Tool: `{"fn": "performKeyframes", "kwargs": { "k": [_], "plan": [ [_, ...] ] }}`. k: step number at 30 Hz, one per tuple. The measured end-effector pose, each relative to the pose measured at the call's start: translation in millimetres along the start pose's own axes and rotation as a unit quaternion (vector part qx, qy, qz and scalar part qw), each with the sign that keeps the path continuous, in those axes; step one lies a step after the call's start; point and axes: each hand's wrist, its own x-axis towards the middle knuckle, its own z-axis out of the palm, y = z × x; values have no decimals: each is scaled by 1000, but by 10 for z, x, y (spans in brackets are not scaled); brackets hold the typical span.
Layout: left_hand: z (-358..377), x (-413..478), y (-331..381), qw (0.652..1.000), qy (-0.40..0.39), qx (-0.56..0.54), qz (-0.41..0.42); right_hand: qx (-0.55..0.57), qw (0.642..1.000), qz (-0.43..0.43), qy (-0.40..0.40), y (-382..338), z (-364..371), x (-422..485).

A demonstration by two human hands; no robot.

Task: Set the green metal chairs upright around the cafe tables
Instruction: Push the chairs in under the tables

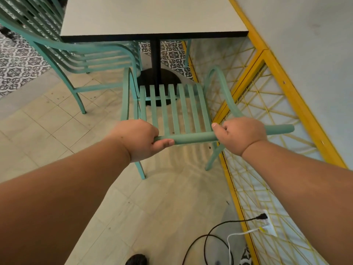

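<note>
Floor (47, 121): matte beige square tiles across the centre and lower frame, changing to black-and-white patterned tiles at upper left and behind the desk.

Wall (305, 44): plain pale surface at upper right, fronted by one yellow-painted frame (267, 56) strung with a yellow criss-cross lattice.

Desk (149, 16): one, at top centre. It has a flat off-white top with a black edge, on a single black post (155, 54) with a round black base.

Stacked chairs (76, 54): nested green metal chairs with curved tubular rails at upper left, just beside the desk. Their count is not clear.

Green chair (181, 111): one, at frame centre, upright with its rear legs on the tiles. It has a slatted seat and two looped tubular armrests and faces the desk post, between the stack and the lattice.

Top rail (194, 137): a smooth round tube, held at both ends.

Left hand (139, 138): fingers wrapped over the rail, thumb beneath.

Right hand (240, 134): closed round the rail, thumb on top.

Cables, lower right: one black cable (206, 238) and one white cable (240, 234), both running to a white socket (269, 224) behind the lattice.

Dark shoe tip (136, 260): at the bottom edge.
</note>
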Motion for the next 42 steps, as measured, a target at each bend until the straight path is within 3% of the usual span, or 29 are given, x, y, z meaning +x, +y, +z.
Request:
{"fn": "performKeyframes", "kwargs": {
  "k": [17, 23, 27, 33, 42],
  "plan": [
    [-19, 328, -118, 999, 29, -17, -11, 6, 1000, -14, 22, 105, 5, 332],
    [-9, 195, -50, 996, 13, -23, -83, 132, 987, -65, -65, 303, -105, 399],
    [18, 82, -120, 991, 1, -7, -131, -22, 997, -57, -46, 451, -75, 372],
    [2, 213, -119, 986, -48, -31, -154, -20, 997, -49, -64, 436, -76, 421],
    [-178, 511, -238, 984, -43, -24, -172, -25, 997, -45, -56, 453, -132, 800]
  ]
}}
